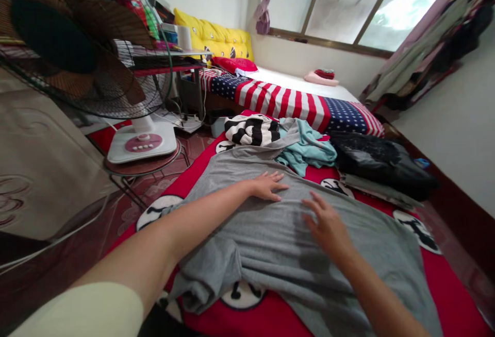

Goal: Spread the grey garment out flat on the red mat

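Observation:
A grey garment (pixel 266 229), with what looks like a sleeve bunched at the near left, lies spread over a red cloth (pixel 282 308) with round black-and-white patches. My left hand (pixel 268 186) rests flat on its upper middle, fingers stretched out to the right. To the right, my right hand (pixel 323 221) is over the same fabric with its fingers apart; whether it touches the cloth I cannot tell. Neither hand holds anything. Beyond the garment's far edge lie a crumpled teal garment (pixel 307 146) and a black-and-white striped one (pixel 251 130).
Folded dark clothes (pixel 379 159) are stacked at the right edge of the red cloth. A fan (pixel 143 141) stands on a round stool at the left. Behind is a bed with a stars-and-stripes cover (pixel 278 97). Clothes (pixel 425 43) hang on the right wall.

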{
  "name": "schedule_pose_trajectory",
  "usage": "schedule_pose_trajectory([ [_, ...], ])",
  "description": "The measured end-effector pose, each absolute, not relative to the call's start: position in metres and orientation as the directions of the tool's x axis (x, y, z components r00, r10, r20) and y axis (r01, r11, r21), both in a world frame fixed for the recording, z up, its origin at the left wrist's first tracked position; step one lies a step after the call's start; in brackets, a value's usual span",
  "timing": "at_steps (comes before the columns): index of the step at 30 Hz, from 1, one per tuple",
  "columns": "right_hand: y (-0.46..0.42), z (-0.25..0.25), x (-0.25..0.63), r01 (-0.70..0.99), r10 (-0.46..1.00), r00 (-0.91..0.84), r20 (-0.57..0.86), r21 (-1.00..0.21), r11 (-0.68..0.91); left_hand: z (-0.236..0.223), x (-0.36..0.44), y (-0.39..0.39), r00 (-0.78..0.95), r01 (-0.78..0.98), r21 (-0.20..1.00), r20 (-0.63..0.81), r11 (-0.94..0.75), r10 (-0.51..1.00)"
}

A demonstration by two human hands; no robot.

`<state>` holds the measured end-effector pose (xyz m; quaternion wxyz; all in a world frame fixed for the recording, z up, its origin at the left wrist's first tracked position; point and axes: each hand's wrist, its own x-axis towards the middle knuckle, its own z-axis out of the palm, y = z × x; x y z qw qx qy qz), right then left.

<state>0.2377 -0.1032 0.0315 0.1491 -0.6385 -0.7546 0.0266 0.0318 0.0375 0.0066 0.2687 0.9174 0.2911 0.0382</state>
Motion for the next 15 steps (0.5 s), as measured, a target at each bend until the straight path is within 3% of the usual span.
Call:
schedule_pose_trajectory([
  [2, -0.133, 0.043, 0.178, 0.781, 0.917, -0.386, 0.102, -0.493, 0.384, 0.013, 0.016, 0.036, 0.87, 0.452, 0.578, -0.119, -0.679, 0.479],
  [4, -0.158, 0.049, 0.129, 0.659, 0.866, -0.5, 0.023, -0.638, 0.398, 0.018, 0.0, 0.031, 0.898, 0.401, 0.632, -0.129, -0.663, 0.421],
  [6, -0.173, 0.051, 0.095, 0.657, 0.883, -0.466, -0.048, -0.688, 0.309, 0.022, -0.015, 0.024, 0.915, 0.361, 0.67, -0.123, -0.649, 0.383],
  [10, -0.179, 0.049, 0.061, 0.718, 0.91, -0.374, -0.18, -0.677, 0.162, 0.029, -0.043, 0.004, 0.933, 0.296, 0.779, -0.113, -0.553, 0.34],
  [13, -0.19, 0.048, 0.049, 0.643, 0.793, -0.582, -0.18, -0.699, 0.314, 0.035, -0.061, -0.008, 0.927, 0.279, 0.87, -0.133, -0.407, 0.351],
  [15, -0.202, 0.051, 0.045, 0.485, 0.602, -0.787, -0.135, -0.739, 0.469, 0.04, -0.071, -0.014, 0.911, 0.302, 0.893, -0.168, -0.334, 0.376],
])
